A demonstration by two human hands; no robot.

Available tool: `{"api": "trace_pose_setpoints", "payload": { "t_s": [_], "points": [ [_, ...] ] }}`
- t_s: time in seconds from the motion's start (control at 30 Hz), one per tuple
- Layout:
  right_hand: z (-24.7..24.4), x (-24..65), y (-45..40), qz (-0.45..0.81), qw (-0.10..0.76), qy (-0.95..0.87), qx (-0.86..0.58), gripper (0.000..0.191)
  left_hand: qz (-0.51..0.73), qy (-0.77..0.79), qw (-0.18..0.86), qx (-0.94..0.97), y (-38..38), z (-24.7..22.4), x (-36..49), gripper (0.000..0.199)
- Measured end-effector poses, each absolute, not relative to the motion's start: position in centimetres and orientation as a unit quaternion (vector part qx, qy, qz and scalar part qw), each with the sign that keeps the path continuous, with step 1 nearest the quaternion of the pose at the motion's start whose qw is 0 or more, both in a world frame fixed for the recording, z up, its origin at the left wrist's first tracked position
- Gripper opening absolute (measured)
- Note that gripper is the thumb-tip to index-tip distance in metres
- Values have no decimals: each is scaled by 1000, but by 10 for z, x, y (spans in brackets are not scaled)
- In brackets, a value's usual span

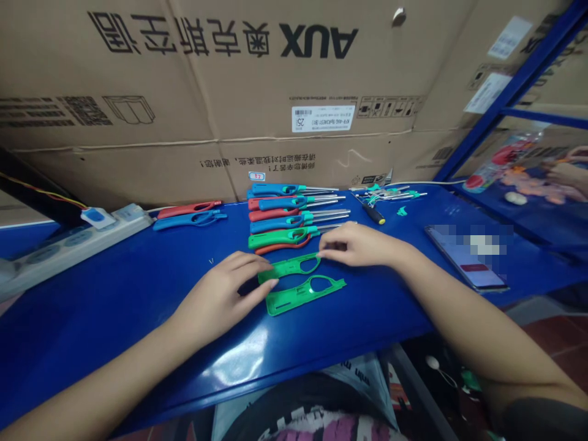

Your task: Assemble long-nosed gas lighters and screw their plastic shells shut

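Two green plastic shell halves lie on the blue table, the upper half behind the lower half, each with a loop at its right end. My left hand grips the left end of the upper half between fingers and thumb. At the other end, my right hand pinches the loop's tip with its fingers closed. Just behind is a stack of assembled lighters with metal rods, among them a green lighter, a red lighter and a blue lighter.
Red and blue shells and a power strip lie left. Metal rods with teal parts, a screwdriver and a phone are right. A cardboard wall stands behind; a bottle is beyond the blue frame.
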State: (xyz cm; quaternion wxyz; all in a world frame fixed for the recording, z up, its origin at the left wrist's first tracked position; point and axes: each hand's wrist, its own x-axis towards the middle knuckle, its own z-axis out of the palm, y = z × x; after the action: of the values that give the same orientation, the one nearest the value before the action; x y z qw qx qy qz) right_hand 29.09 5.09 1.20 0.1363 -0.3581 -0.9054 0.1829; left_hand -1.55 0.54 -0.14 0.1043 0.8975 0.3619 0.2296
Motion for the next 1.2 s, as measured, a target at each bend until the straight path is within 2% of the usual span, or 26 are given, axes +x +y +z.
{"api": "trace_pose_setpoints", "payload": {
  "t_s": [0.07,0.2,0.33,0.53,0.83,0.93,1.0,1.07,1.2],
  "points": [
    [12,299,58,122,174,-895,-393,22,204,335,104,914,0,-1,-11,28],
    [12,327,79,-10,237,-834,-498,36,168,315,100,929,-6,-7,-6,34],
    [10,375,102,-112,191,-730,-647,43,154,319,100,930,-6,-12,-8,28],
    [-5,443,126,-119,95,-577,-803,37,130,350,108,921,-8,-9,-12,25],
    [3,470,141,-91,-26,-681,-726,17,123,364,132,914,-7,-1,-17,19],
    [7,470,146,-76,-33,-707,-703,23,110,360,133,917,-6,2,-19,15],
    [12,471,148,-64,-19,-708,-703,34,89,363,136,918,-6,6,-21,13],
    [18,473,148,-58,15,-701,-710,35,71,368,139,917,-7,10,-22,13],
    [33,470,142,-69,132,-689,-709,15,56,374,149,914,-6,14,-23,13]
  ]
}}
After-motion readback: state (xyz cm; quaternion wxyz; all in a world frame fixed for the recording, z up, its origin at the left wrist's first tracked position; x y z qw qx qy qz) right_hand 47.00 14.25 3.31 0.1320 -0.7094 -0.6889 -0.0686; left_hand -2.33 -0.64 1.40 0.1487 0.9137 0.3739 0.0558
